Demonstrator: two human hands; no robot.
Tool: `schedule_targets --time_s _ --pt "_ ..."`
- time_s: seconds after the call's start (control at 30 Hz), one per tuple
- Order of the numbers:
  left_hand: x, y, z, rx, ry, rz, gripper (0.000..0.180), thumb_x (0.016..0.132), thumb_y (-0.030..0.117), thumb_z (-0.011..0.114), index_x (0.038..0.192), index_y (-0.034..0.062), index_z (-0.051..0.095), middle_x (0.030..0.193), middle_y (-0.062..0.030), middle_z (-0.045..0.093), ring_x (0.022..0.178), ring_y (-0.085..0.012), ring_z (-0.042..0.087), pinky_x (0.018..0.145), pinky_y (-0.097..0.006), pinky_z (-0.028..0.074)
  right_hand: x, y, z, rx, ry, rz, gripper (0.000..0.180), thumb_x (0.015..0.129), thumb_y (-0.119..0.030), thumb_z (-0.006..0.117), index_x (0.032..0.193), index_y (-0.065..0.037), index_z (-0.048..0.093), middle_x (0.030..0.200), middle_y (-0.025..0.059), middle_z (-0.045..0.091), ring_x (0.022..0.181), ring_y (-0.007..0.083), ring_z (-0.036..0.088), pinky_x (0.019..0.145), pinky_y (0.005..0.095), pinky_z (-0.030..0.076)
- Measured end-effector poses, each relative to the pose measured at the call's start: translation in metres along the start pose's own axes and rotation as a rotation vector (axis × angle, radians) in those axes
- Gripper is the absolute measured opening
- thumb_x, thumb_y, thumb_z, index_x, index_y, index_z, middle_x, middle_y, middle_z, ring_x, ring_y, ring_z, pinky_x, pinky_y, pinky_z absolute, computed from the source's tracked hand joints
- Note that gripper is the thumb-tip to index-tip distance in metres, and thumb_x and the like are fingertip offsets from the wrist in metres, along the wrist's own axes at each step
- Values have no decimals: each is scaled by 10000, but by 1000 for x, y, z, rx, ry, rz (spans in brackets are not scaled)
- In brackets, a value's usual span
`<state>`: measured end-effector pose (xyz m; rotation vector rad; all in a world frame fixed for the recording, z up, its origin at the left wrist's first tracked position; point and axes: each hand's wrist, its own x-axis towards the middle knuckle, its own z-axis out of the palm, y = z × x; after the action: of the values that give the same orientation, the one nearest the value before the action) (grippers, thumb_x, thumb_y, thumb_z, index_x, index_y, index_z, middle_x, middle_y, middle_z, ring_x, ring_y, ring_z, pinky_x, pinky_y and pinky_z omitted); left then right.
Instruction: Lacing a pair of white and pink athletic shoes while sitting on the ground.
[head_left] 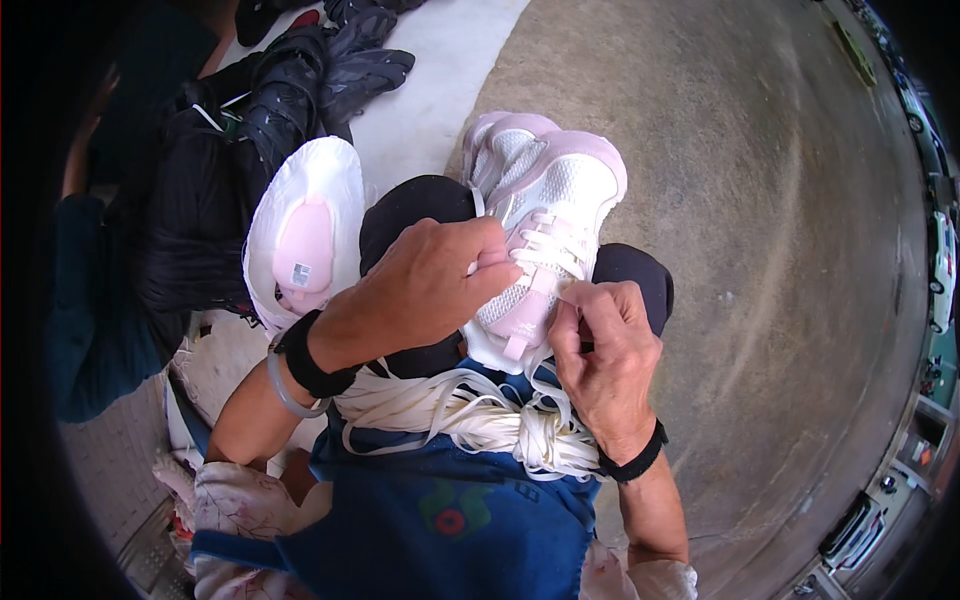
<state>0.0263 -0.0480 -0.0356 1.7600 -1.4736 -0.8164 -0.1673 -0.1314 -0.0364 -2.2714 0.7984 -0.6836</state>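
Lacing risk: left hand pinches the lace at the eyelets of the pink-white shoe on the knees; right hand pinches the lace end. A slip could unthread it or tangle it in the lace bundle on the lap. Fingertips hide the eyelets.

A second white shoe lies sole-up at the left, its sole showing a pink patch. Behind it, dark shoes pile on a pale mat. A bundle of white laces rests on a blue apron. Grey concrete floor spreads to the right. Parked cars line the far right rim.
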Motion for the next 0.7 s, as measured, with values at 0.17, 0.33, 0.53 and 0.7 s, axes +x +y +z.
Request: schedule_targets --time_s 0.17,0.33,0.53,0.7 --pt "11 -2 -22 7 -99 40 164 862 113 665 832 -31 592 708 -136 585 628 -241 576 601 -332 455 -5 7 1 58 27 32 206 763 14 690 955 -58 664 812 96 598 633 235 630 558 327 523" --pt "5 -7 -26 34 -100 93 158 863 109 661 832 -32 598 731 -108 604 669 -168 568 637 -306 459 -8 0 -4 111 -39 119 213 804 -21 710 994 -38 615 850 98 568 619 204 619 553 321 513" --pt "-24 -5 -38 -13 299 -272 128 945 94 596 1007 -3 652 897 -34 675 741 -114 582 695 -263 482 -22 2 -19 137 -49 203 230 817 14 695 1014 -7 578 867 100 542 625 170 591 562 304 504" --pt "-44 20 -36 -330 431 -260 158 975 79 555 1075 -13 635 924 -48 694 742 -88 590 661 -225 476 -27 3 -24 99 -53 157 201 828 11 697 995 2 585 843 107 546 619 173 580 552 302 494"
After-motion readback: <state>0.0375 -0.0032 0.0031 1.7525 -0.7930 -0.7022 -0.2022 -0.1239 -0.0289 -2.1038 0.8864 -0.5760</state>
